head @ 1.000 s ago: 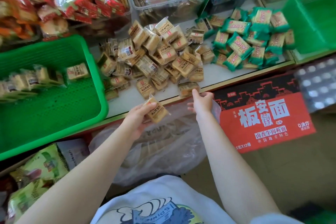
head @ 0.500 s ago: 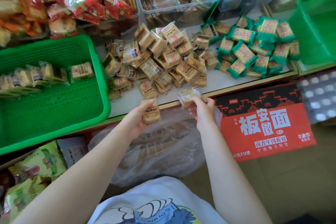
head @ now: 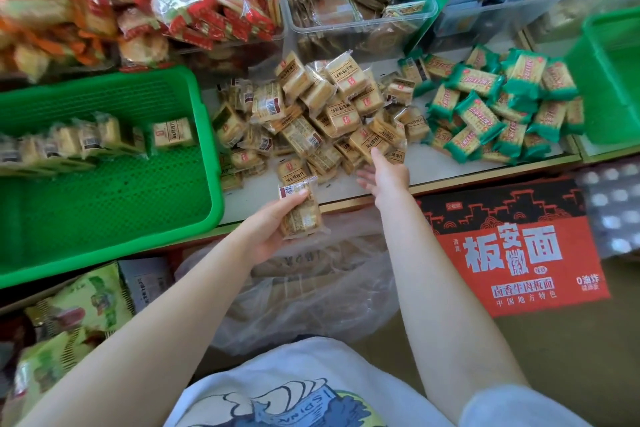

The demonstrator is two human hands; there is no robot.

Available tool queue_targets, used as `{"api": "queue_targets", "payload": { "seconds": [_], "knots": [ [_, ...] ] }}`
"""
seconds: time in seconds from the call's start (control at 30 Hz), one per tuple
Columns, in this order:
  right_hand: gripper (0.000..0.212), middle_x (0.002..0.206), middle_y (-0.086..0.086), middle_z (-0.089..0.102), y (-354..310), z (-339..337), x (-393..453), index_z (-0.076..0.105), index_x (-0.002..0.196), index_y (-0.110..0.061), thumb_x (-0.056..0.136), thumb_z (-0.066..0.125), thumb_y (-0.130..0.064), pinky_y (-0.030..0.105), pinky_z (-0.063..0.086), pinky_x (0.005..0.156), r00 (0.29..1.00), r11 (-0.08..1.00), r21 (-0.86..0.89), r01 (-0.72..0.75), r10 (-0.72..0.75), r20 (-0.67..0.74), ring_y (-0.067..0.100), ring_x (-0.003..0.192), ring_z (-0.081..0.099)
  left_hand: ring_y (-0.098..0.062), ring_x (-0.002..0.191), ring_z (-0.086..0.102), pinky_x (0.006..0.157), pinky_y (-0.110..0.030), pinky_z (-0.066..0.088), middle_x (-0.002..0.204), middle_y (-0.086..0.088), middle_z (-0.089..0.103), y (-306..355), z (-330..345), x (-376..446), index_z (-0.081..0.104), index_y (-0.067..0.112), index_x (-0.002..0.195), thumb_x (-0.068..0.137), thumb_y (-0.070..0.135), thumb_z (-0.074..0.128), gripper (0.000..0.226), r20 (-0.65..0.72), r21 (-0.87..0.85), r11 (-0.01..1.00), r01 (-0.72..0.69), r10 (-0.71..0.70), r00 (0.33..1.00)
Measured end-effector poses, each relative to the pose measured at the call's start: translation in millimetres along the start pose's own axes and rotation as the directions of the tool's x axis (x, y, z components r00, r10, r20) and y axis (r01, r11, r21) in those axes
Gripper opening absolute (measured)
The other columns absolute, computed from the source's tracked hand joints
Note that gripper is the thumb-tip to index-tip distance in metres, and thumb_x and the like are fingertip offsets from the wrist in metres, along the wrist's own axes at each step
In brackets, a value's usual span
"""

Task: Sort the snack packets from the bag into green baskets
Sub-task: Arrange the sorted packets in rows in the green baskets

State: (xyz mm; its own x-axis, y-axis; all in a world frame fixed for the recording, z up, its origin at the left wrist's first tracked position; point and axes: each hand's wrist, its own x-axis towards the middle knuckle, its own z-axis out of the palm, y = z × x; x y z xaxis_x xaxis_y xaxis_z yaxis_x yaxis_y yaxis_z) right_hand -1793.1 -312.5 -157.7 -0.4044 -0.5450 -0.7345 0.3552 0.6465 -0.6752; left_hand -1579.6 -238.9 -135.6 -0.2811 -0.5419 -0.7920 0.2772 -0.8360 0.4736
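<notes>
At shelf edge, left hand (head: 268,230) fingers grip tan packets (head: 299,208), long axis upright; right hand (head: 384,177) fingers spread.

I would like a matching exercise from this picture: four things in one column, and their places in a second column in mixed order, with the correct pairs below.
Things
1. left hand
2. right hand
3. green-wrapped packets
4. left green basket

Places or states
A. piled on the shelf near the right green basket
B. holds a row of tan packets along its back
C. grips a stack of tan packets
D. reaches with straight fingers to the tan packet pile

Pairs: 1-C, 2-D, 3-A, 4-B
</notes>
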Motion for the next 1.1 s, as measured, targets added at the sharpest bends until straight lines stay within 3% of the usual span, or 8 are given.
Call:
{"api": "queue_targets", "payload": {
  "seconds": [0.23, 0.4, 0.6, 0.73, 0.83, 0.97, 1.0, 1.1],
  "knots": [
    [0.025, 0.092, 0.008, 0.067, 6, 6, -21, 0.06, 0.109, -0.008, 0.089, 0.073, -0.016, 0.024, 0.047, 0.056, 0.999, 0.987, 0.158, -0.036, 0.041, -0.028, 0.014, 0.067, 0.06, -0.027, 0.11, 0.063, 0.109, -0.045, 0.043, 0.118, -0.013, 0.069, 7, -20, -34, 0.057, 0.014, 0.131, 0.082, 0.039, 0.064, 0.055, 0.021, -0.003, 0.998, -0.059, 0.059, 0.998],
    [0.012, 0.08, 0.006, 0.062, 25, -4, -87, 0.061, 0.105, -0.008, 0.094, 0.062, -0.011, 0.026, 0.046, 0.059, 0.971, 0.99, 0.108, -0.095, 0.068, 0.23, 0.014, 0.068, 0.06, -0.021, 0.087, 0.073, 0.078, -0.037, 0.058, 0.103, -0.007, 0.076, 17, -30, -59, 0.07, 0.022, 0.108, 0.08, 0.045, 0.062, 0.036, 0.01, -0.043, 0.995, -0.092, 0.093, 0.996],
    [0.041, 0.102, -0.004, 0.076, 41, 19, -171, 0.05, 0.123, -0.029, 0.092, 0.067, -0.008, 0.027, 0.052, 0.068, 0.871, 0.983, 0.065, 0.171, -0.181, 0.457, 0.013, 0.089, 0.069, -0.022, 0.091, 0.075, 0.065, -0.032, 0.06, 0.111, -0.011, 0.075, 26, -37, -84, 0.063, 0.018, 0.125, 0.083, 0.041, 0.065, 0.048, -0.057, -0.156, 0.954, -0.258, 0.252, 0.966],
    [0.037, 0.107, 0.001, 0.073, 42, 50, -208, 0.053, 0.121, -0.027, 0.093, 0.068, -0.009, 0.02, 0.053, 0.069, 0.772, 0.928, 0.034, 0.37, -0.328, 0.544, 0.01, 0.091, 0.068, -0.026, 0.107, 0.069, 0.091, -0.043, 0.056, 0.126, -0.017, 0.068, 32, -52, -98, 0.062, 0.014, 0.131, 0.085, 0.057, 0.061, 0.062, -0.143, -0.17, 0.922, -0.349, 0.328, 0.934],
    [0.034, 0.111, 0.003, 0.069, 61, 76, -225, 0.056, 0.12, -0.024, 0.092, 0.072, -0.013, 0.025, 0.054, 0.081, 0.666, 0.776, -0.103, 0.622, -0.456, 0.59, 0.012, 0.098, 0.066, -0.033, 0.118, 0.064, 0.103, -0.05, 0.049, 0.127, -0.018, 0.067, 30, -68, -107, 0.059, 0.012, 0.134, 0.081, 0.066, 0.063, 0.076, -0.17, -0.229, 0.9, -0.372, 0.339, 0.925],
    [0.044, 0.115, -0.004, 0.047, 105, 108, -244, 0.06, 0.125, -0.035, 0.085, 0.069, -0.05, 0.022, 0.042, 0.099, 0.592, 0.484, -0.345, 0.804, -0.603, 0.534, 0.011, 0.112, 0.047, -0.032, 0.1, 0.067, 0.065, -0.031, 0.059, 0.109, -0.012, 0.067, 25, -95, -121, 0.056, 0.017, 0.115, 0.077, 0.054, 0.072, 0.056, -0.191, -0.366, 0.84, -0.4, 0.353, 0.916],
    [0.057, 0.122, -0.004, 0.042, 112, 114, -250, 0.055, 0.132, -0.035, 0.083, 0.068, -0.06, 0.02, 0.04, 0.101, 0.615, 0.502, -0.359, 0.787, -0.586, 0.528, 0.01, 0.118, 0.044, -0.031, 0.096, 0.067, 0.056, -0.027, 0.054, 0.103, -0.01, 0.065, 24, -104, -125, 0.056, 0.019, 0.111, 0.079, 0.051, 0.073, 0.049, -0.186, -0.404, 0.819, -0.407, 0.362, 0.913],
    [0.116, 0.142, 0.002, 0.045, 130, 140, -265, 0.027, 0.152, -0.031, 0.058, 0.08, -0.074, 0.032, 0.046, 0.107, 0.781, 0.856, -0.238, 0.459, -0.261, 0.567, 0.012, 0.128, 0.051, -0.03, 0.089, 0.067, 0.058, -0.031, 0.055, 0.098, -0.011, 0.061, 21, -131, -139, 0.054, 0.016, 0.116, 0.08, 0.049, 0.074, 0.053, -0.23, -0.493, 0.744, -0.451, 0.388, 0.892]
  ]
}}
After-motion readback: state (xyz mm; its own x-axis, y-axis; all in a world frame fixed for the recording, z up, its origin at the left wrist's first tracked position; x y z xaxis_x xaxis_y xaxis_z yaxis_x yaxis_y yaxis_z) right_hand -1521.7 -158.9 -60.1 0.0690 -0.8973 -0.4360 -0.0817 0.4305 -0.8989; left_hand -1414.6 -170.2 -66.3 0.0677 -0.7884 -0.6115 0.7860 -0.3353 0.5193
